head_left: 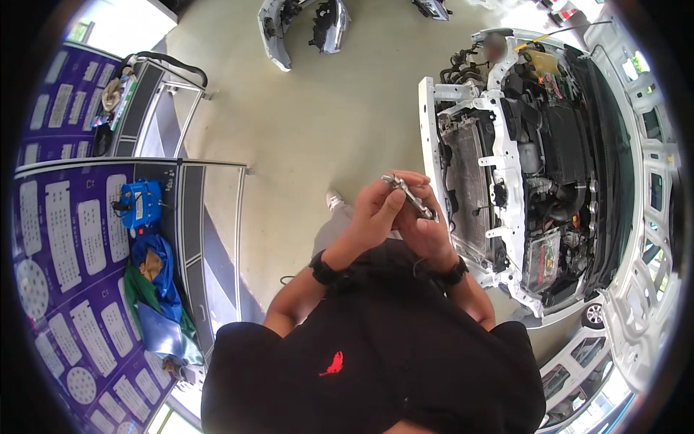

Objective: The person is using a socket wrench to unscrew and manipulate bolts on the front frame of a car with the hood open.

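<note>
1) Blue case (147,205) on left bench (194,231), crumpled blue cloth (168,278) near it
2) White car (512,188) at right, front stripped, engine bay exposed
3) Curved white part (269,32) on floor (303,108), far side

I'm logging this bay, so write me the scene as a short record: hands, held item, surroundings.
Left hand: holding a silvery metal piece
Right hand: also holding it
Wrists: dark band on each
Person's right: white car front, engine bay exposed
Person's left: blue item, purple panel
Floor ahead: curved pale part
</note>
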### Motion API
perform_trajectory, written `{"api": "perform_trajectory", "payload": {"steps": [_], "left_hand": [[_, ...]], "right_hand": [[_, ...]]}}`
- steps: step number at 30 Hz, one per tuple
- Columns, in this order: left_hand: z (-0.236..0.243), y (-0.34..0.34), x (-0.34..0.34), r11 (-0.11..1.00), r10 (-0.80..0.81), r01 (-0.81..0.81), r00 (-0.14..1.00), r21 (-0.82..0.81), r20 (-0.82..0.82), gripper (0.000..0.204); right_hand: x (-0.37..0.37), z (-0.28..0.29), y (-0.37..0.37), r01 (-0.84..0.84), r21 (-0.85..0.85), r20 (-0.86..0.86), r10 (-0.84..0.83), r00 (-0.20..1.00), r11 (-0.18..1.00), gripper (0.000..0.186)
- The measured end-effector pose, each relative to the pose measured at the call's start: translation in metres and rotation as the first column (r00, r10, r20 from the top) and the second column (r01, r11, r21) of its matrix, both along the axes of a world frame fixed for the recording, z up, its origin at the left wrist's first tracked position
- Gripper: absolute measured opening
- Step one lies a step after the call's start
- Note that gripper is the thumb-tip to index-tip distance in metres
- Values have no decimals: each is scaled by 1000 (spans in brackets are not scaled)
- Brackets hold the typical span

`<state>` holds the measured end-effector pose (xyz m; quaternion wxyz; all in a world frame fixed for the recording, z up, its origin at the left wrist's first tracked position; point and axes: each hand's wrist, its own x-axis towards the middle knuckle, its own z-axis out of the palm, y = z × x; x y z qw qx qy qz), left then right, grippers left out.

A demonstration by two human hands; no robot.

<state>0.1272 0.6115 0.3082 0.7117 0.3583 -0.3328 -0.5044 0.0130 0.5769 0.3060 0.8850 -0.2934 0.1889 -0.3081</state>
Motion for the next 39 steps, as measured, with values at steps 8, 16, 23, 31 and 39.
{"api": "perform_trajectory", "payload": {"steps": [8,16,23,31,39], "left_hand": [[-3,-4,21,958,-47,-66,924,281,380,28],[11,-11,1,999,-18,-35,417,36,909,9],[-7,-16,-24,999,6,-51,257,8,966,8],[-12,-25,-41,993,7,-118,220,20,975,9],[-14,-35,-37,994,31,-112,262,-1,965,12]], "right_hand": [[-43,2,-37,20,-697,-380,-393,838,717,23],[-36,29,-50,-358,-833,-528,-415,741,421,30],[-34,32,-43,-274,-678,-696,-476,537,682,38],[-46,-2,-47,-100,-586,-708,-449,545,804,40],[-40,8,-57,-60,-666,-630,-518,578,743,35]]}}
